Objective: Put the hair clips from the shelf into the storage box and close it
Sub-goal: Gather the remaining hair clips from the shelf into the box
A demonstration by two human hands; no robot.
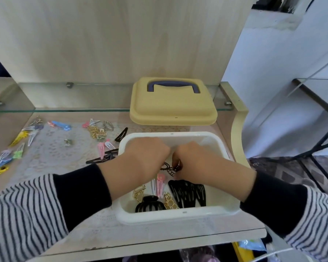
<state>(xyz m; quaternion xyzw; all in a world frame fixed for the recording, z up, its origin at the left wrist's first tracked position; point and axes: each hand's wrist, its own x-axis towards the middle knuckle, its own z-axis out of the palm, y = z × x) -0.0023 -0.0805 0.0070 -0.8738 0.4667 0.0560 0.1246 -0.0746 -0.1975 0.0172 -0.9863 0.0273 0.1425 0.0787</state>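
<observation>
Open white storage box (pixel 178 216) at the front right of the wooden shelf (pixel 95 235), lid off. Reaches into it with both hands, knuckles up, forearms crossing its left and right walls.

Left hand (pixel 146 154) curled into a loose fist over the middle of the box, fingertips turned down and hidden. Cannot tell whether anything sits in that grip. Right hand (pixel 197 161) just beside it, knuckles nearly touching the left's, fingers bent down and pinching a small black clip (pixel 173 170) above the box floor.

Lying in the box toward the near wall:
- a black claw clip (pixel 150 204)
- gold clips (pixel 139 193) on either side of it
- pink snap clips (pixel 159 186) between the gold ones
- wide black snap clips (pixel 187 193) below the right wrist

Yellow lid (pixel 172 108) with a blue handle (pixel 172 86) just behind the box, handle up, at the right end of the glass shelf (pixel 64 110), its front edge out past the glass.

Loose on the wooden shelf left of the box, over a pale lace mat (pixel 64 152):
- dark snap clips (pixel 100 159) close to the box's left wall, with pale pink clips (pixel 102 148) just behind them
- a single black clip (pixel 121 134) by the box's far left corner
- a gold tangle (pixel 97 132) further left
- a blue clip (pixel 62 125)
- silver snap clips (pixel 31 137), a yellow clip (pixel 19 138) and a green clip (pixel 18 154) well apart from the box, at the far left

Striped sleeves (pixel 27 214) with black cuffs on both arms.
</observation>
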